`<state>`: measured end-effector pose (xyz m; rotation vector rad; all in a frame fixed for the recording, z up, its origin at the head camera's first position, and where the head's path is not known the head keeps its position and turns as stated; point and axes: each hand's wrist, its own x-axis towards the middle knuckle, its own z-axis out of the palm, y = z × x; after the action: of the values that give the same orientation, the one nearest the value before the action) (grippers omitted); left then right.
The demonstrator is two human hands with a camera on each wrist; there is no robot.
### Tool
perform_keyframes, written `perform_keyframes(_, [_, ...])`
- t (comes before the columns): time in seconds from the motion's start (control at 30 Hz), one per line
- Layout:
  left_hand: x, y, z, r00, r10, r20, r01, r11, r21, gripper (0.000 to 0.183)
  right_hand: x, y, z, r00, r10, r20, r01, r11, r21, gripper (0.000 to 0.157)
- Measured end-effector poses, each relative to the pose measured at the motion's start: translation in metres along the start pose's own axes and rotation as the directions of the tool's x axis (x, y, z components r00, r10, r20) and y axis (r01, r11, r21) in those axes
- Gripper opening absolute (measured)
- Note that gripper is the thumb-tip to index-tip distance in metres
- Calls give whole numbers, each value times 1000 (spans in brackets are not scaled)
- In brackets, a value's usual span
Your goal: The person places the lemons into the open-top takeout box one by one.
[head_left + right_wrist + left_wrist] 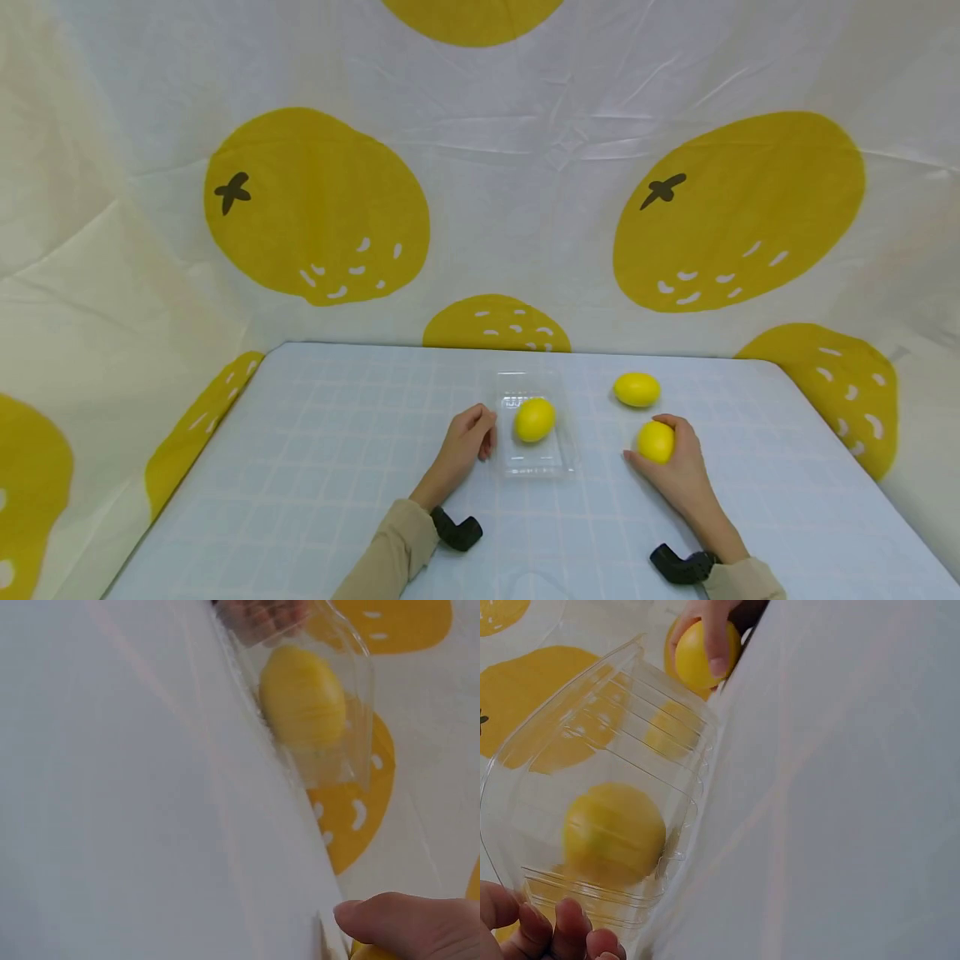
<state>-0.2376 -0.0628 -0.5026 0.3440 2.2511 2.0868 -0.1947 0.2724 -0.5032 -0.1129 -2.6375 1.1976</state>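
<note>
A clear plastic container (531,471) lies on the table with one lemon (535,420) inside it. My left hand (467,442) is at the container's left side, its curled fingers and thumb pinching the rim, as the left wrist view shows close up. To the right of the container, my right hand (678,467) holds a second lemon (656,442) between thumb and fingers. Only the thumb (405,922) and a sliver of that lemon show in the right wrist view. A third lemon (637,389) lies on the table just beyond the right hand, touched by neither hand.
The table (315,450) has a pale checked cover. Behind it hangs a white cloth (517,167) printed with big yellow fruits, which also runs down both sides. Black wrist devices (457,530) sit at both cuffs.
</note>
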Motion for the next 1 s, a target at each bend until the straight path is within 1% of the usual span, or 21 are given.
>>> perform_keyframes(0.07, [0, 0, 0, 1000, -2, 5, 2, 1000, -2, 29, -1, 0, 0, 1000, -5, 22, 6, 1000, -22, 82])
perform_keyframes(0.2, [-1, 0, 1, 1000, -9, 8, 9, 1000, -10, 29, -3, 0, 1, 997, -68, 35, 71, 992, -102, 83])
perform_keyframes(0.3, [0, 0, 1, 1000, -4, 10, 4, 1000, -15, 28, -4, 0, 0, 995, -100, 29, 102, 991, -83, 79])
perform_keyframes(0.43, [0, -1, 1, 1000, -3, 5, 3, 1000, -18, 28, -3, -1, 1, 993, -118, 23, 119, 992, -42, 73])
perform_keyframes(0.53, [1, -1, 2, 1000, 2, 3, -2, 1000, -16, 29, -3, -5, 2, 991, -130, 17, 130, 990, -44, 72])
perform_keyframes(0.67, [-1, 0, 1, 1000, 5, 3, -5, 1000, -16, 29, -2, -23, 2, 995, -99, -7, 99, 995, -21, 72])
perform_keyframes(0.8, [-1, -1, 0, 1000, 1, 6, 0, 1000, -20, 30, 2, -53, 4, 999, -40, -14, 40, 999, 12, 73])
perform_keyframes(0.93, [-1, -2, -1, 1000, 9, 25, -8, 1000, -24, 31, 5, -85, 10, 1000, -8, 17, 7, 998, 62, 74])
perform_keyframes(1.0, [-1, -2, -2, 1000, 15, 24, -14, 999, -28, 32, 7, -98, 17, 999, -23, 43, 19, 996, 88, 74])
